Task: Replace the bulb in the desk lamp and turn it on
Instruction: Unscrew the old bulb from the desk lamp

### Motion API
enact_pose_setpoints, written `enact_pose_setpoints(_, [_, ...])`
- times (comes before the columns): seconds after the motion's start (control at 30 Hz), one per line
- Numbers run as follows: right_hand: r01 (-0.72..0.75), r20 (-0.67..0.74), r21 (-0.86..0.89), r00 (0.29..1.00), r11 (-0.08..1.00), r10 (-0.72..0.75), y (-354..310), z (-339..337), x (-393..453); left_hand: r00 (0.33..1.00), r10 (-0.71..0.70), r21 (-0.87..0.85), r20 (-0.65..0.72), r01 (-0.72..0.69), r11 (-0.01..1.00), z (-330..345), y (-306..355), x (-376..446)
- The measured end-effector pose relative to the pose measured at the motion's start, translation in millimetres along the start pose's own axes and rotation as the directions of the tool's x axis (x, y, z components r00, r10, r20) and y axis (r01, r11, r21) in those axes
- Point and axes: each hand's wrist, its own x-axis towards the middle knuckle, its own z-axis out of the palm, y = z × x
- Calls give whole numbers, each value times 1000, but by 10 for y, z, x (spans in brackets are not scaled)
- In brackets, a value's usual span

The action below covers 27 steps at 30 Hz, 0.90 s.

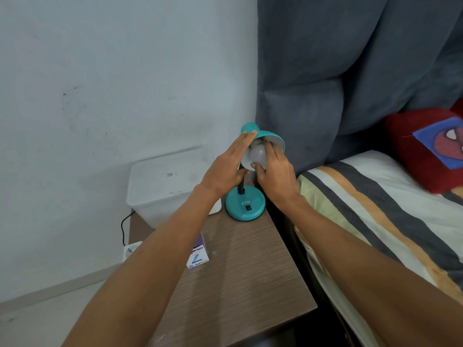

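Note:
A teal desk lamp stands at the back of a brown bedside table (250, 259), its round base (244, 205) carrying a black switch (248, 208). The teal shade (271, 137) tilts toward me. A white bulb (258, 154) sits inside the shade. My right hand (275, 171) has its thumb and fingers wrapped around the bulb. My left hand (228, 166) rests flat against the shade's left side, fingers stretched up to its rim. The lamp is unlit.
A white lidded plastic box (162, 181) stands left of the lamp by the wall. A small bulb carton (198, 256) lies on the table under my left forearm. A black cable (124, 226) runs down to a socket strip. A striped bed (375, 221) adjoins on the right.

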Motion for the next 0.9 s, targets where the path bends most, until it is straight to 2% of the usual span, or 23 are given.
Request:
enact_pose_setpoints(0.13, [183, 41, -83, 983, 980, -180, 41, -29, 12, 1000, 10, -10, -26, -10, 1000, -11, 19, -2])
enact_pose_setpoints(0.3, [4, -17, 36, 1000, 999, -3, 19, 15, -25, 1000, 6, -12, -9, -6, 1000, -7, 5, 7])
enact_pose_setpoints(0.37, [21, 17, -11, 1000, 1000, -21, -2, 1, 1, 1000, 0, -16, -13, 0, 1000, 6, 0, 10])
enact_pose_setpoints(0.47, [139, 38, -91, 990, 986, -136, 25, 4, 38, 1000, -2, -11, -21, 2, 1000, -5, 3, 10])
enact_pose_setpoints(0.53, [108, 21, -30, 994, 994, -108, 13, 26, 18, 1000, 3, -10, -18, -4, 1000, -16, -2, 11])
enact_pose_setpoints(0.6, [11, -4, 57, 1000, 998, -11, -19, 42, -4, 1000, -1, -7, -9, 1, 1000, -14, -5, 13])
enact_pose_setpoints(0.67, [-37, 0, 59, 999, 998, 37, -40, 36, 9, 1000, -6, -14, -4, 6, 1000, -7, -2, 15])
enact_pose_setpoints(0.8, [110, 32, -67, 994, 992, -108, -25, -21, 28, 1000, -1, -17, -22, 0, 1000, -12, 7, 4])
enact_pose_setpoints(0.9, [52, 25, 0, 998, 999, -52, -40, -21, 19, 1000, -4, -7, -14, 4, 1000, -26, 6, 4])
